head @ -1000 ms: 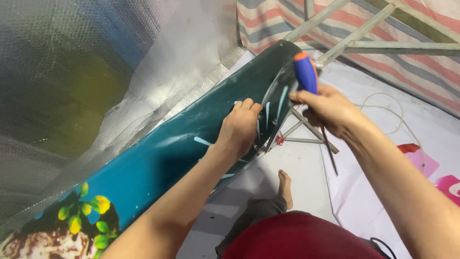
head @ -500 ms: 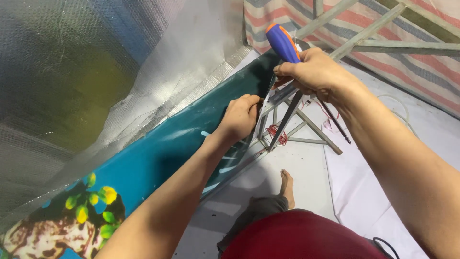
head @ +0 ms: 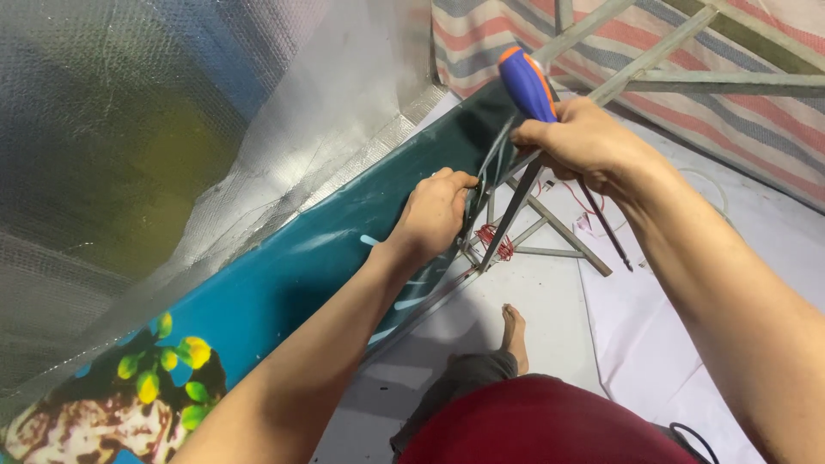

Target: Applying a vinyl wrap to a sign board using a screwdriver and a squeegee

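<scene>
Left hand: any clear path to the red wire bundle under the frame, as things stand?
Probably yes. The left hand grips the teal banner edge just above the red wire bundle; only thin grey frame bars cross between. The right hand, holding the screwdriver, sits higher and seems clear.

Printed banner panel point(head: 284, 283) — one item, long and narrow, running diagonally from the lower left corner up toward the upper middle, its edge wrapped over a metal frame. Ground colour deep teal, darkening toward the far end, with pale streaks near the middle. Lower left end carries a printed picture: yellow and green rounded shapes on dark, above a brownish mottled area. Surface glossy. White sheet point(head: 653, 344) on the floor at right — plain, no print discernible. No screens or packages.
</scene>
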